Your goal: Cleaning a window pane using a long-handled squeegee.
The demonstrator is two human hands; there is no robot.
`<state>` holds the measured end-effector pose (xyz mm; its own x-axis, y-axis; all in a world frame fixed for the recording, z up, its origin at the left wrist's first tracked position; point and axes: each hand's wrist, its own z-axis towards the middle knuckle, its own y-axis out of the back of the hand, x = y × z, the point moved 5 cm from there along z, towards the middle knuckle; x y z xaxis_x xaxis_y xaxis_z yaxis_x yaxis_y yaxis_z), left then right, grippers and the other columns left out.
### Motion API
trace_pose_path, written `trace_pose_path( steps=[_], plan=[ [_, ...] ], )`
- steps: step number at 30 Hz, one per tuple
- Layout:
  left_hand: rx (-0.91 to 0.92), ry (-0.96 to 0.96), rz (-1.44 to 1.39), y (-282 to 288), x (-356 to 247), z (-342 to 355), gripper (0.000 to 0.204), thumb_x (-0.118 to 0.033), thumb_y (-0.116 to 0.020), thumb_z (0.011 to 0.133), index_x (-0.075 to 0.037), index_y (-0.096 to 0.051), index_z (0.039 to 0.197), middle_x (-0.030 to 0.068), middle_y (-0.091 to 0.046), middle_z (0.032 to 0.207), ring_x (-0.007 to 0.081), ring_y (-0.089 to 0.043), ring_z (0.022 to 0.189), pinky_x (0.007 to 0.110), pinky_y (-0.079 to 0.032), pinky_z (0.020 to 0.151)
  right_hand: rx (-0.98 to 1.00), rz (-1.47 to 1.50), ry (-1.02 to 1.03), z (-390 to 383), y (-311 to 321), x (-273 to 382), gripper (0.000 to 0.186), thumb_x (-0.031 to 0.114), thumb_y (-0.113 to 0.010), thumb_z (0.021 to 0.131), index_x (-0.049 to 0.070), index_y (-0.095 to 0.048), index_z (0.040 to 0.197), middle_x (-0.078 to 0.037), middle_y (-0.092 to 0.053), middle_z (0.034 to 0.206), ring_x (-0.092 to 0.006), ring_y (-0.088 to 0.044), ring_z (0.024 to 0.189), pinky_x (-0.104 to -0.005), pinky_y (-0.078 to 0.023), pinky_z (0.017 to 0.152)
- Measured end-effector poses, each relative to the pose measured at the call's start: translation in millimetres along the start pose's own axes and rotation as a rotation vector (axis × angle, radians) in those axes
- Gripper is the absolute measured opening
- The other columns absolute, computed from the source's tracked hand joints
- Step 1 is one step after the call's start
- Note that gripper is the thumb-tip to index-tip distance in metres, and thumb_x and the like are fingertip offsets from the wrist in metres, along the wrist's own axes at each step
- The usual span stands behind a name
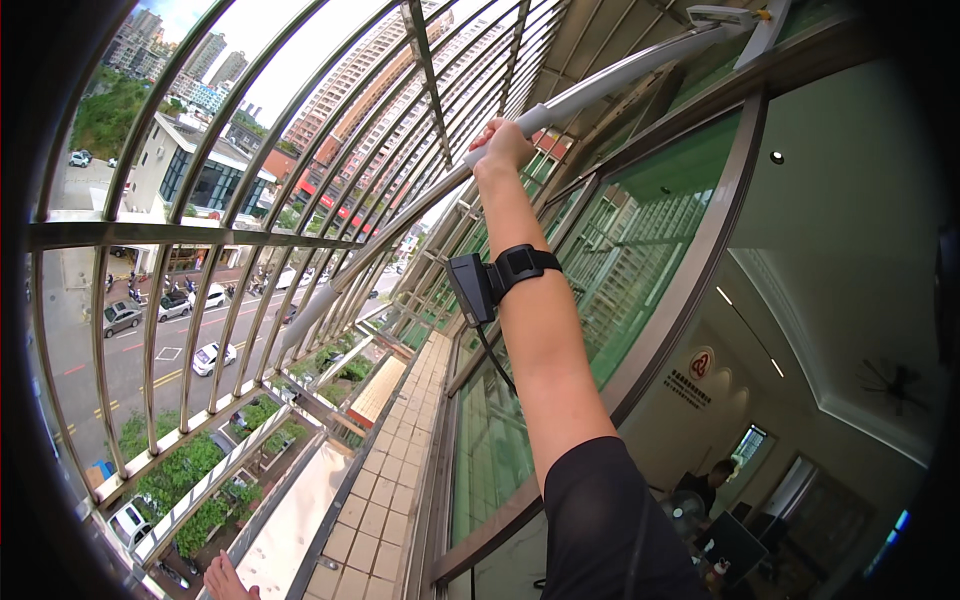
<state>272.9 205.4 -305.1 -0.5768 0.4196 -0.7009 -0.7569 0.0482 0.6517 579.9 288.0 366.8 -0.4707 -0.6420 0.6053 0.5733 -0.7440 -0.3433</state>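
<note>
My right hand [503, 146] is raised and wrapped round a long grey and silver pole [590, 93]. The pole slants from the upper right, past the window frames, down to the left along the metal bars. At its upper end, close to the top window frame, is a flat white head [722, 16]; I cannot tell whether it touches the glass. Only the fingers of my left hand [228, 578] show at the bottom left edge, stretched out and holding nothing, near the pale ledge. A black strap with a small device [478, 288] sits on my right forearm.
A cage of metal bars [135, 235] encloses the left side, with a street and parked cars far below. Sliding green glass panes [640, 250] stand on the right above a tiled ledge [365, 500]. Inside the room, a person [708, 485] sits near a fan.
</note>
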Motion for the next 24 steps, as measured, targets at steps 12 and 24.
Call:
trace_pose_path(
  steps=[12, 24],
  plan=[
    [0.002, -0.005, 0.0, -0.4, 2.6, -5.0, 0.071, -0.004, -0.068, 0.067, -0.001, -0.039, 0.132, 0.0232, -0.048, 0.122, 0.0376, -0.04, 0.117, 0.045, -0.026, 0.102, -0.013, 0.135, -0.187, -6.0, 6.8, -32.5, 0.011, -0.005, -0.049, 0.067, 0.002, -0.043, 0.071, -0.003, -0.042, 0.051, -0.0154, -0.041, 0.035, -0.0306, -0.036, 0.035],
    [-0.008, -0.026, -0.014, 0.0, -0.1, -1.7, 0.069, -0.004, -0.067, 0.068, -0.001, -0.04, 0.131, 0.025, -0.047, 0.122, 0.0396, -0.039, 0.116, 0.046, -0.027, 0.101, 0.094, 0.192, -0.3, 45.9, -7.8, -23.8, 0.021, 0.009, -0.057, 0.084, 0.005, -0.04, 0.073, -0.004, -0.041, 0.054, -0.0186, -0.042, 0.037, -0.0351, -0.04, 0.041]
  ],
)
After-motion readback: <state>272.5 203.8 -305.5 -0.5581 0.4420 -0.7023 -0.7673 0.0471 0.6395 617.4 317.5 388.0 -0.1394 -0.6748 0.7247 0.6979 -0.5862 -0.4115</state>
